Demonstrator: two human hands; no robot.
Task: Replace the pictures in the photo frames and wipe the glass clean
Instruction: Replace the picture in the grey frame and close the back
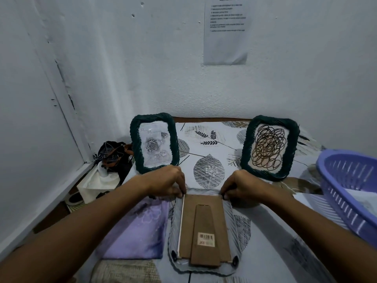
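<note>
A photo frame (231, 209) lies face down on the table in front of me, its brown cardboard backing (204, 211) with a stand and barcode sticker facing up. My left hand (167, 183) pinches the backing's far left corner. My right hand (242, 184) has curled fingers at the far right corner, on a small black clip. Two dark green frames stand behind: the left frame (134, 148) shows a grey rose picture, the right frame (292, 144) shows a brown scribble drawing. A purple picture (132, 231) lies flat left of the face-down frame.
A purple plastic basket (350, 188) with white cloth or paper inside sits at the right. A white tissue box (95, 184) and a dark patterned bag (112, 154) sit at the left by the wall. The leaf-print tablecloth (208, 144) covers the table.
</note>
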